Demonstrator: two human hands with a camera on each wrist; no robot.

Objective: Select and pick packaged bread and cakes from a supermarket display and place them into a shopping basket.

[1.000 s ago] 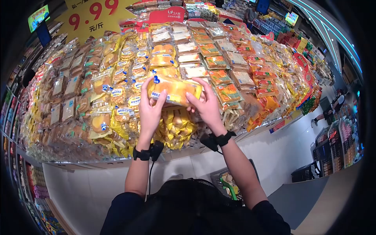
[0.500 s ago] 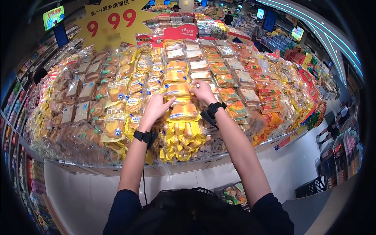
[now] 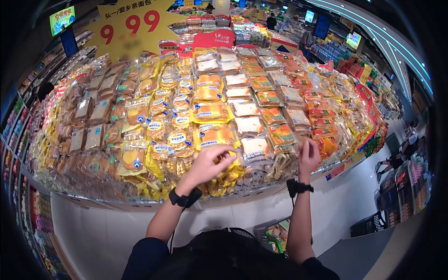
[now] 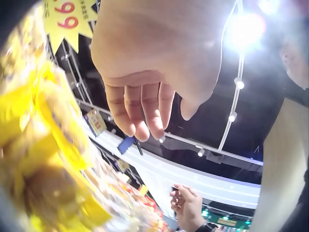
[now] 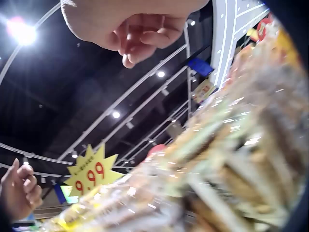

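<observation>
My left hand (image 3: 209,164), with nothing in it, is over the near end of a row of yellow-wrapped bread packs. Just past its fingers lies one such bread pack (image 3: 213,134); another yellow bread pack (image 3: 211,112) rests on the row behind it. Off to the right, my right hand (image 3: 309,157) hovers by the orange-labelled packs (image 3: 281,134), fingers loosely bent and empty. In the left wrist view the left hand's fingers (image 4: 150,108) hang relaxed. The right wrist view has the right hand (image 5: 145,31) without anything in its grasp.
White sliced-bread packs (image 3: 255,145) run in a row between the hands. A yellow star-shaped price sign (image 3: 135,30) stands at the back left. Behind the person's body is a basket (image 3: 277,235) with goods; black crates (image 3: 368,225) are at the right.
The yellow bread pack, held up in both hands a second ago, was set on the row and let go. Both hands have drawn back toward the body, the right one swinging right.
</observation>
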